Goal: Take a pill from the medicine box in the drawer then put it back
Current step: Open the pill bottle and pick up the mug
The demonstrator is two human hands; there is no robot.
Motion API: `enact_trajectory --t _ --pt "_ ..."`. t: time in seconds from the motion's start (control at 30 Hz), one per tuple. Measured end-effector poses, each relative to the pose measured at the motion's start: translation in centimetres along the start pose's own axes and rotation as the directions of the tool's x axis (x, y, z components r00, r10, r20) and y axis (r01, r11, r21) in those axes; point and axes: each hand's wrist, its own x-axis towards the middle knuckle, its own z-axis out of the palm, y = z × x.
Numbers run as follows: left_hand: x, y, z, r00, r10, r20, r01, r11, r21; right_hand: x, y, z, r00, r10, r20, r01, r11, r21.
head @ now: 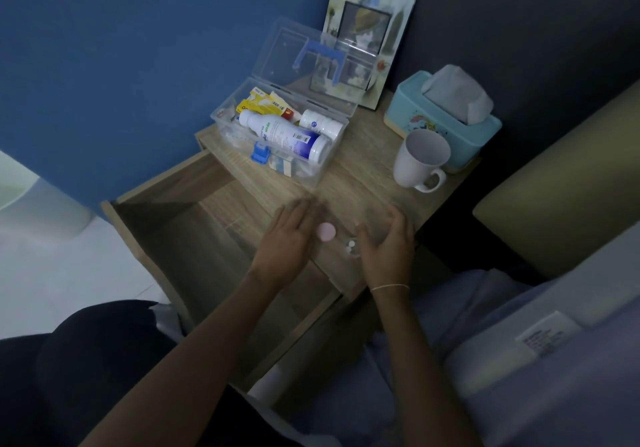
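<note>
The clear medicine box [332, 141] stands open on the wooden nightstand [360, 183], lid up, holding a white bottle [284, 136], a smaller white bottle and packets. The drawer [194, 225] below is pulled out and looks empty. A pink round cap [326, 232] lies on the front of the nightstand top, beside the fingers of my left hand [287, 238]. Small white pills [349, 246] lie just left of my right hand [386, 242]. Both hands hover flat with fingers apart, blurred, holding nothing I can see.
A white mug [420, 162] and a teal tissue box [443, 117] stand at the right of the nightstand. A picture frame [370, 41] leans against the wall behind the box. A bed edge lies to the right; blue wall to the left.
</note>
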Motion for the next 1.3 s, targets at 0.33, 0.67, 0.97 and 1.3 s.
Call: enact_trajectory --t 0.33,0.67,0.97,1.3 --pt "3.6 -2.5 0.7 0.994 -0.112 0.016 0.112 0.993 0.022 9.4 -2.9 -1.2 0.934 -0.015 -0.356 -0.005 0.998 -0.057" --pt "3.2 -2.4 2.1 0.988 -0.13 -0.081 0.127 0.991 -0.04 11.6 0.6 -0.4 0.904 0.308 -0.297 -0.231 0.936 0.265" --pt "3.0 -2.4 1.9 0.987 -0.138 -0.085 0.135 0.99 -0.038 10.8 0.2 -0.5 0.927 0.282 -0.247 -0.203 0.931 0.303" --pt "3.1 -2.5 2.2 0.986 -0.148 -0.073 0.151 0.988 0.029 4.6 -0.5 0.1 0.976 0.188 -0.111 -0.151 0.948 0.279"
